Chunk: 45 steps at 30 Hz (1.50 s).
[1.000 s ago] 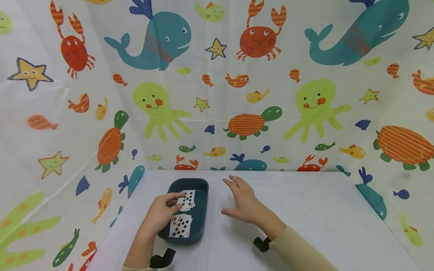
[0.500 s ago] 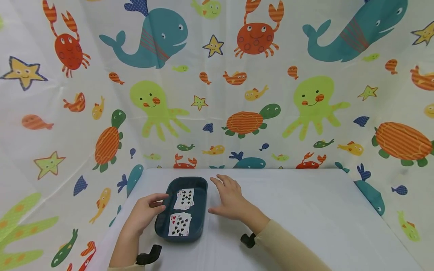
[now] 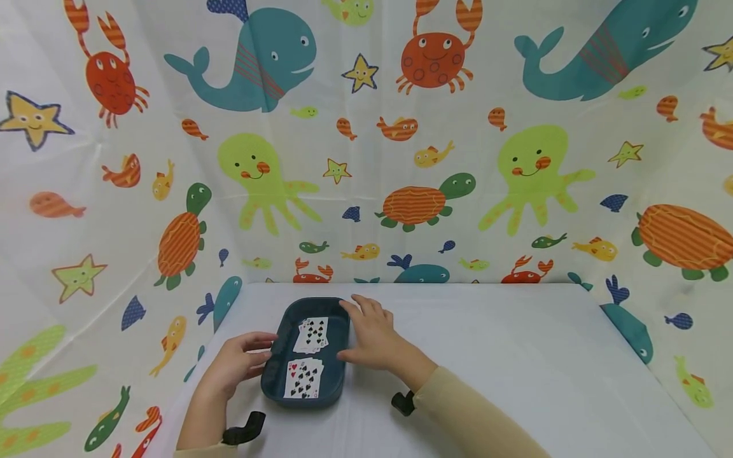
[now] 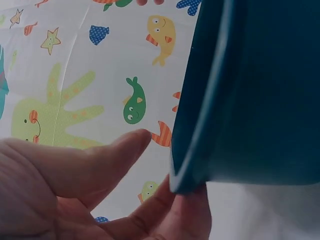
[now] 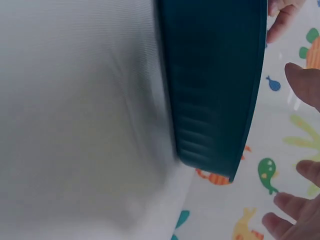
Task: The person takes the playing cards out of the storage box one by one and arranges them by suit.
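A dark teal tray stands on the white table. Two small piles of playing cards lie in it: the far pile shows a spade on top, and the near pile has spades with a red heart card showing at its left. Beside the tray's left rim is my left hand; in the left wrist view its fingertips reach the tray wall, while the thumb stands apart. My right hand is at the right rim, fingers spread. The right wrist view shows these fingers apart from the tray's side.
White table surface extends right of the tray. A curtain printed with sea animals hangs behind the table and along its sides. Dark wrist-worn devices sit at the left wrist and right wrist.
My left hand has moved left, away from above the far card pile to the tray's left rim. My right hand has come left to the right rim. The cards stay in the tray.
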### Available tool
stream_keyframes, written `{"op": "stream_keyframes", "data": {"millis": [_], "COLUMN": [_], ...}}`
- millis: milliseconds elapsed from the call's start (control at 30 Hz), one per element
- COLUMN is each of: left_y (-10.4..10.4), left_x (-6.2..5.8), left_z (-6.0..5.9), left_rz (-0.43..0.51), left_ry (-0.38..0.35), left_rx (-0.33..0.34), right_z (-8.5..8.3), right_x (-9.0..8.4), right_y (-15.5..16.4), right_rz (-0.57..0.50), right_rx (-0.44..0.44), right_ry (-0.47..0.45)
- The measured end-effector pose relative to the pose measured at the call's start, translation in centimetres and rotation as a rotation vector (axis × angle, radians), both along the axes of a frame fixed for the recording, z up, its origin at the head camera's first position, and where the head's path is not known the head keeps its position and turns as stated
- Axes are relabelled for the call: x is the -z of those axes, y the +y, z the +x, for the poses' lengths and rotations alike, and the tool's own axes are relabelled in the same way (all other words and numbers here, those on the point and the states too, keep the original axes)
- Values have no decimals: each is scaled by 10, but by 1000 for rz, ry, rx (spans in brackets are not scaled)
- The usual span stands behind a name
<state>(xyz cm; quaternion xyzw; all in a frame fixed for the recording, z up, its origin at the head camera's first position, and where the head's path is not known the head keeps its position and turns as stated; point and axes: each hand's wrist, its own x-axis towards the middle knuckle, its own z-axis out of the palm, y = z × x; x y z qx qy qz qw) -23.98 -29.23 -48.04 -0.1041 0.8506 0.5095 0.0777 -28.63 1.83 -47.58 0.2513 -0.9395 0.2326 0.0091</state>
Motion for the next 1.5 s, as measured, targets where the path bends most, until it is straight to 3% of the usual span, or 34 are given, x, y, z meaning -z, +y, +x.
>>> {"op": "stream_keyframes", "data": {"millis": [300, 767, 1200, 1500], "left_y": [-5, -6, -8, -8], "left_x": [4, 8, 9, 11], "left_z": [-4, -9, -13, -13], "left_rz": [21, 47, 75, 83], "left_ry": [-72, -104, -125, -133], "left_rx": [19, -19, -3, 8], "right_z": [-10, -18, -29, -42], "right_x": [0, 6, 17, 23], "right_y": [-23, -62, -93, -101], "right_rz": [45, 90, 186, 217], "right_rx": [-8, -62, -76, -54], "right_ry": [9, -2, 26, -22]}}
